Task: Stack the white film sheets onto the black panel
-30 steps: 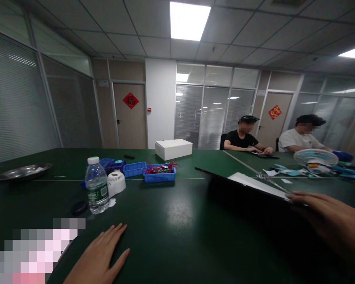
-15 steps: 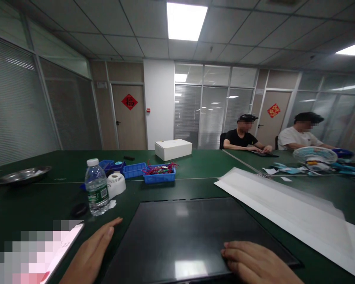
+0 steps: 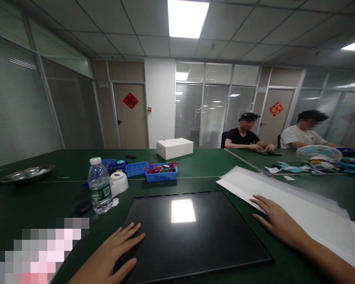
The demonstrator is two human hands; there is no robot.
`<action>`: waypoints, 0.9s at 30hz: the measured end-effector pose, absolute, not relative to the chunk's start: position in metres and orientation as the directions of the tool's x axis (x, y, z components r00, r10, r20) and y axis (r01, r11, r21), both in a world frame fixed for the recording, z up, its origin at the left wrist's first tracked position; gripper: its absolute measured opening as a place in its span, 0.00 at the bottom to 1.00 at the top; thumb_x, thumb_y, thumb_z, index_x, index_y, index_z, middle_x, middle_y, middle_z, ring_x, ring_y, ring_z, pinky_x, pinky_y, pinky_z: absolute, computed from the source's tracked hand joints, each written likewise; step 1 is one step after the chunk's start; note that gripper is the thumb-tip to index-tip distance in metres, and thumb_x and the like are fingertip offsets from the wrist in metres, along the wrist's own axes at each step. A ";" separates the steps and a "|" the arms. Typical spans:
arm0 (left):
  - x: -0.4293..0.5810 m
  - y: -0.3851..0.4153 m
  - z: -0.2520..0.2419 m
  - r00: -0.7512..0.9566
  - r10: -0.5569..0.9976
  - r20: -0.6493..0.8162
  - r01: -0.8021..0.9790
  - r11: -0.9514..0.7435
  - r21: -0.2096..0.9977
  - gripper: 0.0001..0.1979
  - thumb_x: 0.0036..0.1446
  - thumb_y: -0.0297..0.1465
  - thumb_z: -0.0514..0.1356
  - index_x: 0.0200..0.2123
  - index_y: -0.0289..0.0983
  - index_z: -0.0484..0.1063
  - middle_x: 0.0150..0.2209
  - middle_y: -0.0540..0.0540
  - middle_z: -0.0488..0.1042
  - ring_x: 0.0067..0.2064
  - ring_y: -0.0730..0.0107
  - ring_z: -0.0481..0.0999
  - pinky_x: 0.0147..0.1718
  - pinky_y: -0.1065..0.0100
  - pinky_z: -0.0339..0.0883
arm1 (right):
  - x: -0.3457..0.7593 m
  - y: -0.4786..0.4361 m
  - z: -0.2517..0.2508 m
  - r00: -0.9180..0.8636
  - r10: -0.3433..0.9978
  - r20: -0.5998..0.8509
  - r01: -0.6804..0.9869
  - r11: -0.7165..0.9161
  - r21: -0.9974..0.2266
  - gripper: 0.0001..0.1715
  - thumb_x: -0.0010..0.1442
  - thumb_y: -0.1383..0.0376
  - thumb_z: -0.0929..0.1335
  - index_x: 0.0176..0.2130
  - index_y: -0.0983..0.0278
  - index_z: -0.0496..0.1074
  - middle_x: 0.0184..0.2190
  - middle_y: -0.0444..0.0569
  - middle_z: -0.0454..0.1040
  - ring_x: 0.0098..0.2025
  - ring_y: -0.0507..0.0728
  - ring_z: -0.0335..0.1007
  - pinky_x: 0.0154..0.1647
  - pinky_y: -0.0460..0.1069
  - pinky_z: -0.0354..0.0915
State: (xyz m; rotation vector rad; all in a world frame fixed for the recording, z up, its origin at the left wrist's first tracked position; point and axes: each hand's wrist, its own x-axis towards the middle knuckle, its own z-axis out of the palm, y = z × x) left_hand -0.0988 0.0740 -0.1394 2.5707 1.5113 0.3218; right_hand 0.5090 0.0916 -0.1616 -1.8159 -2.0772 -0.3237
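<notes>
A flat black screen panel (image 3: pixel 192 240) lies face up on the green table (image 3: pixel 154 189), a ceiling light mirrored in its glossy surface. My left hand (image 3: pixel 115 248) is open, its spread fingers over the panel's left edge. To the right of the panel, my right hand (image 3: pixel 273 219) is open with nothing in it, its fingertips over the near edge of some white sheets (image 3: pixel 301 201). Whether those fingertips touch the sheets I cannot tell.
Left of the panel stand a water bottle (image 3: pixel 99 187) and a white plastic housing (image 3: pixel 118 183). Behind are a blue tray of wired parts (image 3: pixel 161 173), a white box (image 3: pixel 175 149) and a metal dish (image 3: pixel 28 174). Two people sit at the far right, near a fan (image 3: pixel 318 154).
My right hand has left the panel and moved right, to the sheets. My left hand has come right onto the panel's edge. The panel's position and angle on the table have shifted slightly.
</notes>
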 end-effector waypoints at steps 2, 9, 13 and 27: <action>-0.100 0.076 -0.142 0.467 0.876 0.123 0.843 -0.483 0.237 0.27 0.66 0.51 0.57 0.67 0.62 0.62 0.71 0.54 0.58 0.71 0.46 0.58 0.64 0.39 0.58 | 0.539 0.096 -0.168 -0.029 0.907 0.421 0.996 0.060 -0.061 0.32 0.67 0.47 0.62 0.57 0.65 0.76 0.62 0.62 0.70 0.63 0.70 0.68 0.64 0.67 0.64; -0.098 0.075 -0.139 0.432 0.894 0.115 0.862 -0.447 0.238 0.25 0.68 0.52 0.54 0.66 0.60 0.64 0.71 0.55 0.59 0.71 0.48 0.59 0.66 0.40 0.56 | 0.553 0.088 -0.160 0.007 0.886 0.464 1.000 -0.016 0.014 0.27 0.68 0.54 0.60 0.47 0.66 0.81 0.51 0.58 0.79 0.53 0.66 0.76 0.57 0.61 0.70; -0.101 0.074 -0.136 0.408 0.905 0.120 0.875 -0.425 0.231 0.25 0.68 0.51 0.53 0.66 0.60 0.65 0.71 0.56 0.60 0.71 0.50 0.60 0.67 0.42 0.56 | 0.536 0.084 -0.151 0.048 0.829 0.558 0.994 -0.094 0.053 0.31 0.71 0.54 0.56 0.52 0.69 0.78 0.51 0.60 0.78 0.50 0.67 0.76 0.51 0.62 0.72; -0.103 0.074 -0.125 0.344 0.932 0.114 0.905 -0.361 0.226 0.26 0.66 0.50 0.55 0.65 0.57 0.67 0.71 0.52 0.60 0.70 0.45 0.62 0.65 0.41 0.60 | 0.456 0.056 -0.129 -0.097 0.827 0.554 0.960 -0.069 0.271 0.25 0.72 0.53 0.55 0.42 0.62 0.74 0.38 0.54 0.79 0.36 0.63 0.76 0.37 0.57 0.68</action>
